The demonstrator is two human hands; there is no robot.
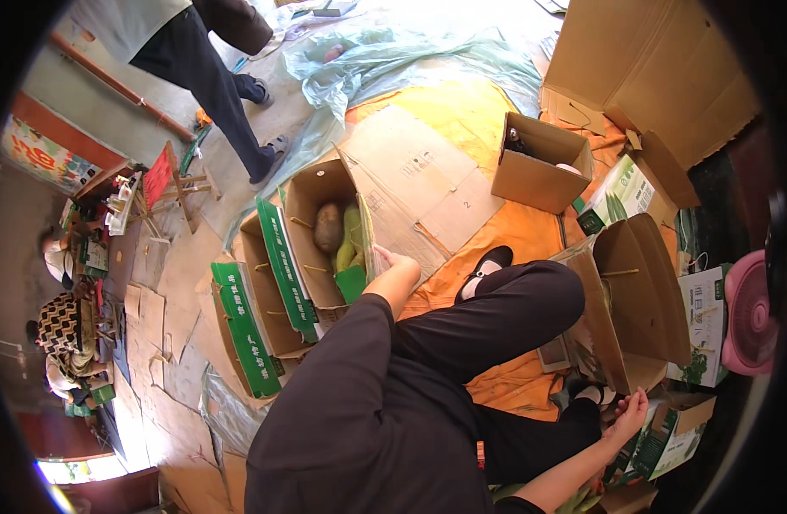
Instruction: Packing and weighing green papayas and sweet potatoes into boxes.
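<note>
My left hand (393,269) is closed at the right side of an open cardboard box (312,184) with green panels, gripping its edge. Inside that box lie a brown oval vegetable (328,230) and pale green elongated vegetables (350,240). A second open box (263,283) with green flaps stands against it on the left. My right hand (628,418) is curled with its fingertips together, close to the lower edge of a tall open carton (633,291); whatever those fingers hold, if anything, is hidden.
Flattened cardboard (428,176) lies ahead on an orange sheet (518,240). Another open box (543,163) holds a dark bottle-like item. A pink plastic item (751,313) stands far right. A person (209,77) stands at the upper left; others sit at the far left.
</note>
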